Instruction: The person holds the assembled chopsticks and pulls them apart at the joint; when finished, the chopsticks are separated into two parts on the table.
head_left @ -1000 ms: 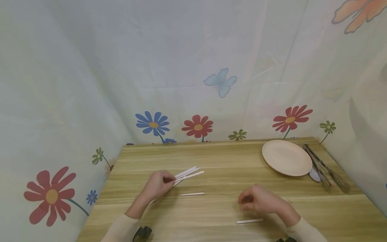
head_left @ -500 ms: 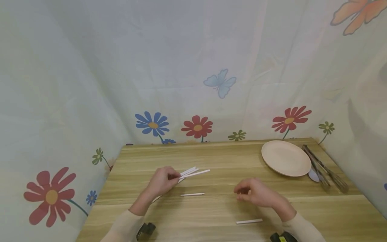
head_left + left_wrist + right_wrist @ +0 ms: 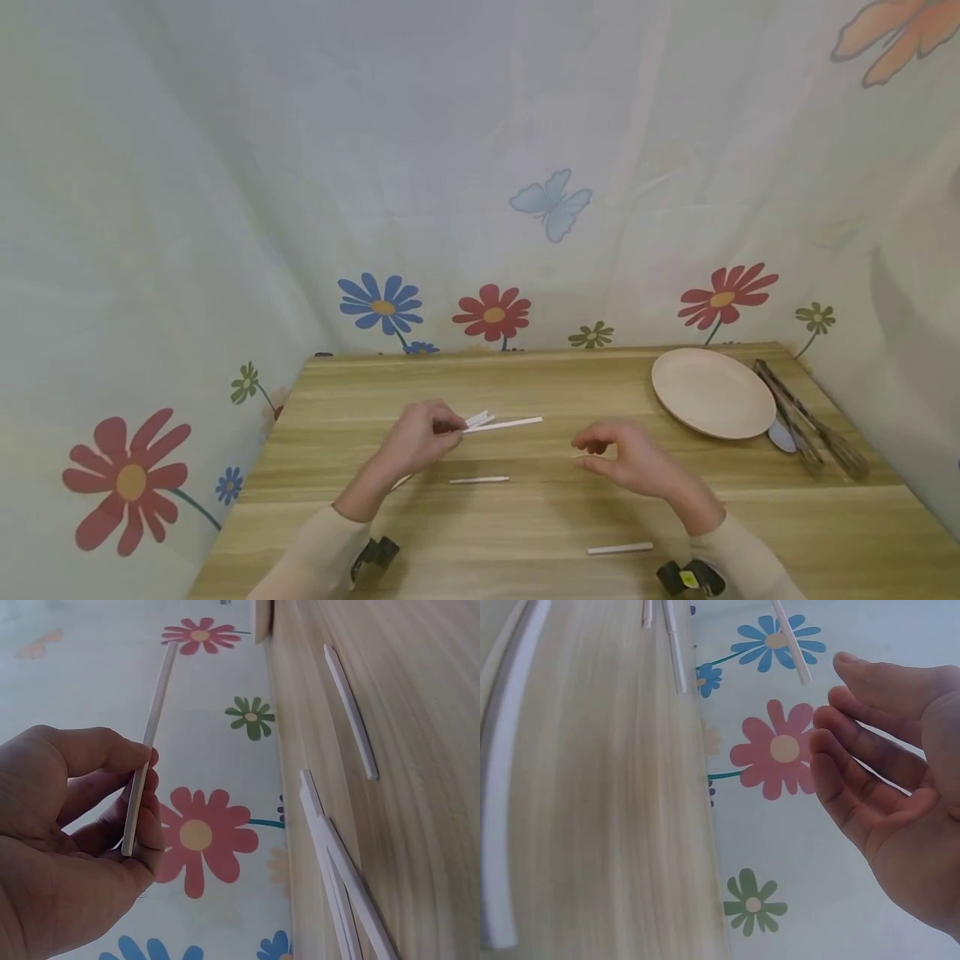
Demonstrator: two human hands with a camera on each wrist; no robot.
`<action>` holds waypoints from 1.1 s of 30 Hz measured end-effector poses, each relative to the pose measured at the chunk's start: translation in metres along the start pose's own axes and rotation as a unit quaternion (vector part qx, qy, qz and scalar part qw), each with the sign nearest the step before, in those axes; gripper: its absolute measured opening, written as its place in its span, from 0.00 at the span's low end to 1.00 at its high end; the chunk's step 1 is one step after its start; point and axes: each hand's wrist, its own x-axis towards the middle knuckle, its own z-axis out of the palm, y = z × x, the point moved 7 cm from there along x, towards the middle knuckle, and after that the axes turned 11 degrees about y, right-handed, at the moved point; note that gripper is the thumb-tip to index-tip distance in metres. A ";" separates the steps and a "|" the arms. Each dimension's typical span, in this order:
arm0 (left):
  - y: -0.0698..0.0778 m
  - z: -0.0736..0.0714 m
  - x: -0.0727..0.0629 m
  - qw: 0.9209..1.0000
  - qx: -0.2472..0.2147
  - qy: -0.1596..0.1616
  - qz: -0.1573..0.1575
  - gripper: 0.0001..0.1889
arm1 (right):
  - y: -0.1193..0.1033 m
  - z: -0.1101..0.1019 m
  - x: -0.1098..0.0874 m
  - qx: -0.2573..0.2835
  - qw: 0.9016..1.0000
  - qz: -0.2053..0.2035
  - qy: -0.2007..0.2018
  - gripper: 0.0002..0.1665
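My left hand [image 3: 422, 437] pinches one thin white stick [image 3: 159, 697] between thumb and fingertips, raised over the table. The stick's free end points right, toward my right hand [image 3: 626, 460]. That right hand holds nothing; in the right wrist view its fingers are loosely bent, thumb apart, close to the stick's tip [image 3: 799, 667]. Behind the left hand, several more white sticks [image 3: 330, 862] lie overlapping on the table, partly hidden by it in the head view. A single short stick [image 3: 478, 480] lies in front of the hands, and another [image 3: 619, 549] lies nearer, below the right hand.
A pale round plate [image 3: 712, 392] stands at the back right of the wooden table [image 3: 570, 379]. Beside it lie a spoon [image 3: 781, 435], a whisk [image 3: 840, 450] and another long dark utensil [image 3: 798, 442]. Flower-printed curtains [image 3: 420, 167] enclose the table at the back and sides.
My left hand has moved right and away from me, drawing one stick out from the others. My right hand has moved slightly left and farther away, its thumb and fingers now spread more.
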 end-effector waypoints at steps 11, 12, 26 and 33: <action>0.024 0.009 0.005 0.999 -0.007 -0.031 0.035 0.04 | -0.006 -0.008 0.011 -0.016 0.998 -0.003 0.067 0.15; 0.027 0.010 0.006 0.999 -0.008 -0.037 0.039 0.04 | -0.006 -0.008 0.012 -0.018 0.998 -0.001 0.068 0.15; 0.054 0.019 0.011 0.995 -0.036 -0.051 0.077 0.03 | -0.014 -0.002 0.023 0.011 0.998 -0.020 0.065 0.15; 0.062 0.022 0.007 0.994 -0.045 -0.053 0.082 0.03 | -0.015 0.002 0.021 0.017 0.998 -0.015 0.064 0.13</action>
